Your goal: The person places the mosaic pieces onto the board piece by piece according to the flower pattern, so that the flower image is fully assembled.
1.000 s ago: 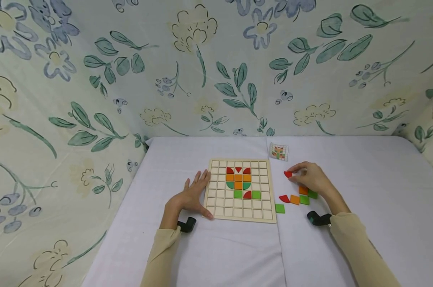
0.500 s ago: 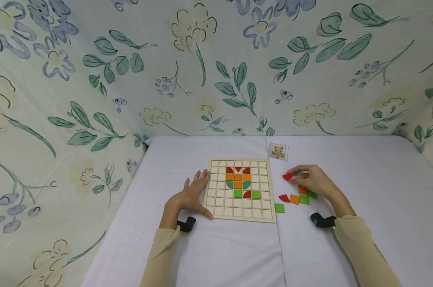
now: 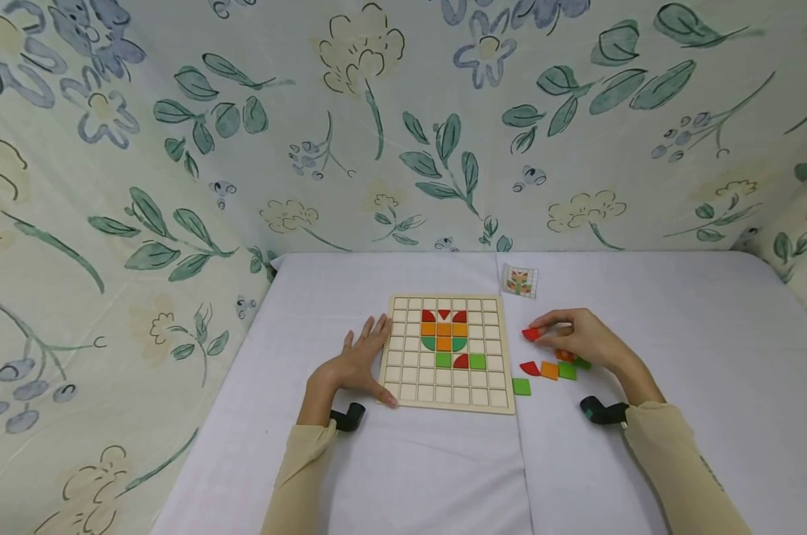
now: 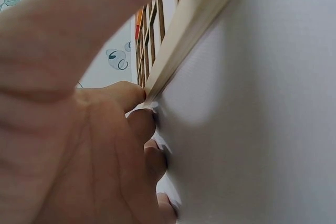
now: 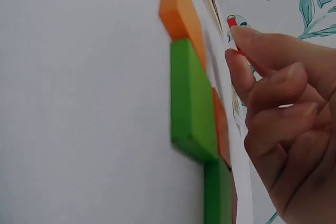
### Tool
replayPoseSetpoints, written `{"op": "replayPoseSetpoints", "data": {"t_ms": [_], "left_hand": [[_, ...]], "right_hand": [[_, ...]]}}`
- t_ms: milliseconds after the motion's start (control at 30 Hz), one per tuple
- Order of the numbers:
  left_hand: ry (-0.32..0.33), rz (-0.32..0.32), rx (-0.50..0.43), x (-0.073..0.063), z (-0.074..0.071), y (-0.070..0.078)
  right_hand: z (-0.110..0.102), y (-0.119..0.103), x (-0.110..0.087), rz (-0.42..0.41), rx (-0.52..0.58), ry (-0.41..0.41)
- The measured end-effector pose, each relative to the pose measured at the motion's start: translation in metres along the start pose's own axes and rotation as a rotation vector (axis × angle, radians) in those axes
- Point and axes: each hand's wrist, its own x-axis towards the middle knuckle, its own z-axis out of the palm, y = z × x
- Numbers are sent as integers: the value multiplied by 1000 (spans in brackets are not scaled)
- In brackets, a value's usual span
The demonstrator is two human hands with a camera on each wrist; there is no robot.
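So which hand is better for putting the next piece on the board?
Probably the right hand: it pinches a red piece just right of the board, while the left hand touches the board's left edge.

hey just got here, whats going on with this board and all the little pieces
A person's right hand pinches a red piece just to the right of a wooden grid board, while their left hand touches the board's left edge, fingers spread. Red, orange and green tiles fill some of the squares; many are bare. More loose pieces lie to the right, and a small patterned card sits by the far right corner.
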Motion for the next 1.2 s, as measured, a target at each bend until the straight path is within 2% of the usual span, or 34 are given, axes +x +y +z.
{"op": "replayPoseSetpoints", "data": {"t_ms": [133,267,400,533,900,1200], "left_hand": [[3,3,2,0,0,0],[5,-3,-4,-1,-1,0],[3,-7,-7,-2,-1,1],[4,-2,-8,-1,-1,1],[0,-6,-10,-1,-1,2],[-2,-9,-10,0,0,0]], "right_hand": [[2,-8,-2,-42,68,-65],[12,-21,-3,-148,117,-181],[30,-37,-3,-270,98,-300],[44,-47,-4,-331,60,-365],[56,-53,-4,-334,31,-347],[61,-51,-3,-340,-9,-251]]}}
